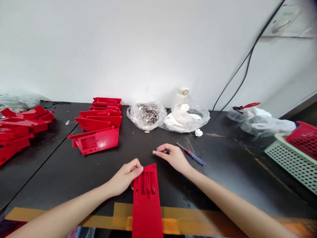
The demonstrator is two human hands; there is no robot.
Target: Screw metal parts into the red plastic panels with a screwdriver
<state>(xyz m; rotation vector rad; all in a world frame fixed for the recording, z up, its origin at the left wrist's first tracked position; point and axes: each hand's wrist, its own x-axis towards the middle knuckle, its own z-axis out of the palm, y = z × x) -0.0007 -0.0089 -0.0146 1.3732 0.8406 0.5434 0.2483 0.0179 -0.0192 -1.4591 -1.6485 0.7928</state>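
My left hand point(127, 176) is closed on the upper left edge of a red plastic panel point(148, 212). The panel hangs past the table's front edge, its slotted recess facing up. Right of it and a little farther back, my right hand point(174, 157) pinches a small shiny metal piece point(154, 152) between thumb and finger, held apart from the panel. A screwdriver point(191, 154) with a blue and red handle lies just beyond my right hand. Behind both hands, an open clear bag point(132, 113) holds many small metal pieces point(148, 113).
Several red panels point(95, 141) stand in a row at the back left, with more red parts point(15, 128) piled far left. A bag with white wads point(183, 120) sits by the wall. At right are a green basket point(289, 155) and bagged items point(264, 124). Yellow tape point(100, 221) lines the front edge.
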